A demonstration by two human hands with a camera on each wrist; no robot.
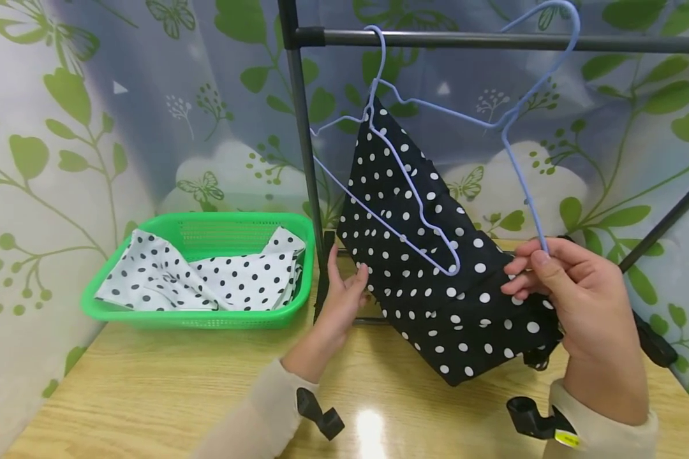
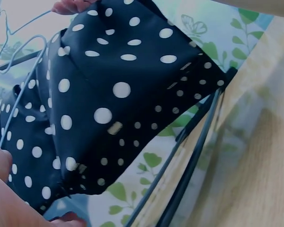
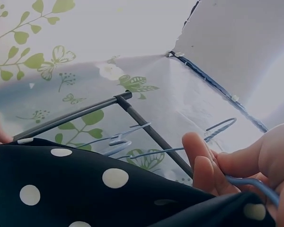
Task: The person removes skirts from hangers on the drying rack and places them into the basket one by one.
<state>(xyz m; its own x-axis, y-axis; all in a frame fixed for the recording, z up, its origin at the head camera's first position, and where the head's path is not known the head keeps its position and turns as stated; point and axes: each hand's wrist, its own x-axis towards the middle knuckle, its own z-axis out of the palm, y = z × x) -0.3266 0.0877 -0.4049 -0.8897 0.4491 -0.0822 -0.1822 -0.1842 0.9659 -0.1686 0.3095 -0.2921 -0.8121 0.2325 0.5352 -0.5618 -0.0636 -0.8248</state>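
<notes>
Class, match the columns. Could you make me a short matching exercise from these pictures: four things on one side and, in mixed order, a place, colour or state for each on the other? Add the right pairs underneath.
Things
1. basket
2. white cloth
3. black cloth
4. right hand

Descriptions
A. pinching a blue hanger
B. lying inside something green
C. green, standing on the table
D. patterned with white dots

Right pairs
1-C, 2-B, 3-D, 4-A
</notes>
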